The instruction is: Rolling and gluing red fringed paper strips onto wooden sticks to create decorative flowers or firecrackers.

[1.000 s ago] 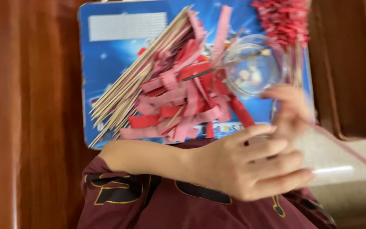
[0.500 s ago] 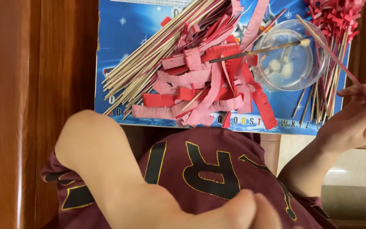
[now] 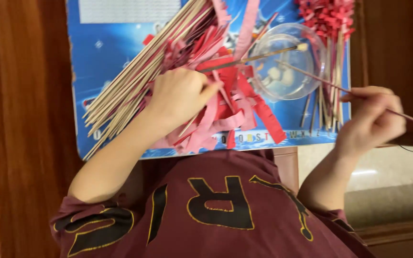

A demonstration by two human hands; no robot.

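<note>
While left hand (image 3: 180, 98) grips paper strips (image 3: 225, 102), right hand (image 3: 371, 119) pinches stick (image 3: 311, 76)

A dark reddish-brown wooden tabletop (image 3: 20, 119) with visible grain, glossy under soft light. At the lower right, a pale polished stone floor (image 3: 388, 191) catches a bright reflection beside a wooden edge.
</note>
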